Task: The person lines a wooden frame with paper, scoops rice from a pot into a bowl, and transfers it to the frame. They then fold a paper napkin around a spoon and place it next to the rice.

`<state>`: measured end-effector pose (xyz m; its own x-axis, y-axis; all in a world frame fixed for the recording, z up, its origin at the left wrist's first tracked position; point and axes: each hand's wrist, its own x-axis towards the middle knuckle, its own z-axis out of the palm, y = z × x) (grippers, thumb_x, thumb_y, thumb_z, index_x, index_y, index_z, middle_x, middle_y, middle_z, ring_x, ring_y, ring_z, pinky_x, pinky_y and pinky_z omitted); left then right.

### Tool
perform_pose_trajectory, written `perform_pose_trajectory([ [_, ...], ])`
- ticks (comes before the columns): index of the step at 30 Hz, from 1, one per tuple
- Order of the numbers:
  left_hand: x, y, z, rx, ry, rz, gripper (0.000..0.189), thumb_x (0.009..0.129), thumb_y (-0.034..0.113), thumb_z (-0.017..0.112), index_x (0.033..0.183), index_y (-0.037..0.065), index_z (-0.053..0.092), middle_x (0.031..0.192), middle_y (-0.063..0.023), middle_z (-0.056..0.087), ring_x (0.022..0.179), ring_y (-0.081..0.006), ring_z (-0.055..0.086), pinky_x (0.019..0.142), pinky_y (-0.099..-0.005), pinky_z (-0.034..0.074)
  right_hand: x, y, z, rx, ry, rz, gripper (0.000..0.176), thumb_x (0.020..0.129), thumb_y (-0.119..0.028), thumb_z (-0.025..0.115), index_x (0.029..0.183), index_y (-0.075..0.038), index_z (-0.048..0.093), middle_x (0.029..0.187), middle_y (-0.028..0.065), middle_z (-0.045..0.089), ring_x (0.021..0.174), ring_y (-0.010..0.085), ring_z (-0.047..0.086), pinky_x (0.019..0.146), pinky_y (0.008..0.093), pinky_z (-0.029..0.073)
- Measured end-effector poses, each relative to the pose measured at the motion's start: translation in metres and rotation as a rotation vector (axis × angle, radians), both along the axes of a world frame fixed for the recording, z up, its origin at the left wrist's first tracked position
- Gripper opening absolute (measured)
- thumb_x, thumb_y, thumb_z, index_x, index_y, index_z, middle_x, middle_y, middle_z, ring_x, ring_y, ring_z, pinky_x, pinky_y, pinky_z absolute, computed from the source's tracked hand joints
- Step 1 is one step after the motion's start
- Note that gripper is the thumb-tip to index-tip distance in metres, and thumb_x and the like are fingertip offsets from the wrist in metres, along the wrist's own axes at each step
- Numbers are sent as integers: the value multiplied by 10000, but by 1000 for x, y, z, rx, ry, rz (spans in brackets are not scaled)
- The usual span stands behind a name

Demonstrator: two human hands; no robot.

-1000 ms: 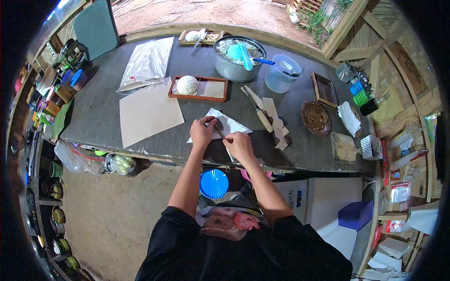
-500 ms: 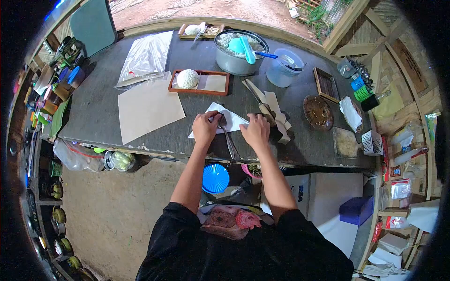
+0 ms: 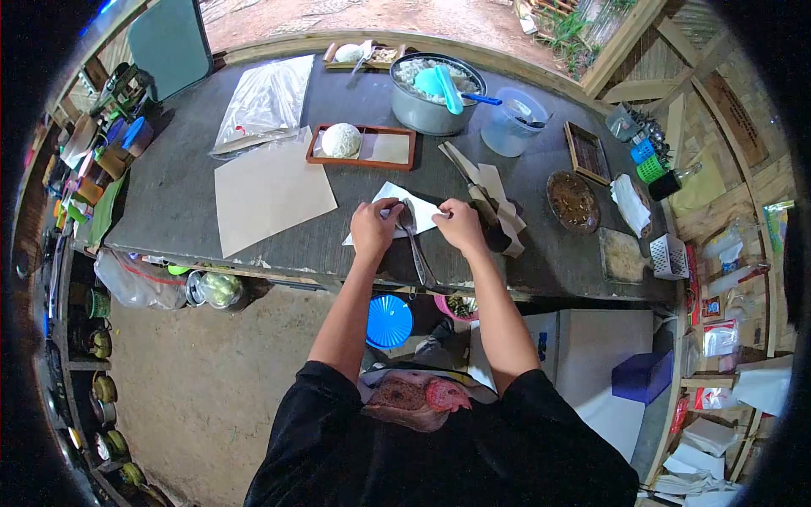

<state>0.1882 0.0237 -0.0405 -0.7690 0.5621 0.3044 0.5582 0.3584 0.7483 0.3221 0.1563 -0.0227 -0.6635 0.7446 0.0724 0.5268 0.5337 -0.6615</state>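
Observation:
A white paper napkin (image 3: 425, 215) lies near the table's front edge, folded into a roughly triangular shape. Across it rests a metal spoon (image 3: 414, 245), its handle pointing towards me; a second handle seems to lie beside it. My left hand (image 3: 373, 229) is closed, with thumb and forefinger at the spoon's upper end, over the napkin. The right corner of the napkin is pinched by my right hand (image 3: 460, 226), slightly lifted. To the right of that hand lies a dark-handled knife (image 3: 483, 203) on strips of brown paper (image 3: 505, 211).
Behind my hands stand a wooden tray (image 3: 384, 160) with a rice mound (image 3: 341, 141), a rice pot (image 3: 427, 114) and a clear tub (image 3: 512, 127). Brown paper (image 3: 272, 198) and a plastic packet (image 3: 263, 101) lie left. A brown plate (image 3: 574, 201) sits right.
My right hand has drawn in slightly towards the left and up, its fingers now pinching the napkin's corner. The left hand stays by the spoon. The view has shifted slightly.

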Motion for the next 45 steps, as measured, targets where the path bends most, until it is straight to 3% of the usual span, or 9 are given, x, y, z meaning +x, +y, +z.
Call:
perform_pose_trajectory([
  [1, -1, 0, -1, -2, 23, -13, 248, 785, 320, 724, 932, 122, 751, 757, -159, 645, 744, -320, 616, 704, -417, 484, -1, 1, -5, -18, 138, -11, 228, 759, -167, 714, 920, -20, 647, 772, 105, 669, 724, 231, 656, 652, 345, 505],
  [5, 1, 0, 2, -8, 2, 0, 249, 780, 319, 726, 921, 116, 751, 762, -158, 651, 748, -321, 615, 708, -415, 485, -8, -4, -4, -376, 240, -75, 271, 713, -159, 713, 951, -48, 644, 825, 156, 677, 776, 288, 665, 690, 375, 509],
  [14, 3, -2, 7, 12, -10, -8, 227, 766, 286, 732, 919, 120, 752, 754, -159, 653, 750, -326, 617, 716, -414, 490, -24, -37, 14, -27, 330, 25, 275, 763, -80, 702, 990, -63, 548, 722, 108, 658, 660, 214, 660, 591, 351, 503],
  [15, 4, -3, 6, 16, -2, -11, 218, 768, 268, 726, 926, 120, 751, 757, -161, 655, 755, -328, 619, 720, -412, 492, -25, -39, 14, -52, 348, 76, 281, 780, -83, 672, 1017, -79, 519, 788, 173, 654, 781, 349, 672, 649, 435, 505],
  [26, -12, 1, -2, 195, -208, -2, 218, 834, 284, 667, 952, 116, 740, 834, -184, 689, 779, -348, 664, 725, -412, 519, -23, -57, 5, 137, 343, 248, 379, 732, -10, 680, 1055, -86, 497, 859, 144, 655, 859, 340, 638, 740, 438, 499],
  [31, -9, -16, 29, -119, -61, -79, 279, 821, 314, 692, 974, 81, 672, 811, -164, 700, 755, -348, 678, 703, -409, 532, -15, -56, -4, 100, 288, 300, 414, 703, 14, 691, 1064, -85, 513, 968, 152, 620, 902, 323, 626, 769, 445, 499],
  [39, -15, -35, 30, -240, -104, -242, 303, 733, 267, 759, 940, 80, 643, 847, -155, 702, 806, -334, 679, 716, -411, 521, -1, -63, -6, 322, 343, 233, 289, 689, -28, 733, 933, -65, 583, 965, 130, 587, 910, 325, 601, 764, 431, 492],
  [42, -15, -38, 26, -235, -101, -239, 264, 727, 230, 754, 916, 79, 648, 843, -149, 698, 821, -337, 671, 734, -418, 516, 3, -68, -10, 133, 233, 164, 191, 709, -72, 730, 857, -55, 610, 925, 134, 592, 885, 328, 600, 757, 428, 489],
  [45, -14, -37, 17, -216, -64, -249, 233, 729, 217, 750, 889, 77, 654, 860, -133, 696, 819, -339, 666, 736, -424, 515, 4, -69, -11, 234, 226, 139, 119, 737, -81, 704, 809, -47, 616, 854, 132, 604, 852, 335, 605, 746, 433, 489],
])
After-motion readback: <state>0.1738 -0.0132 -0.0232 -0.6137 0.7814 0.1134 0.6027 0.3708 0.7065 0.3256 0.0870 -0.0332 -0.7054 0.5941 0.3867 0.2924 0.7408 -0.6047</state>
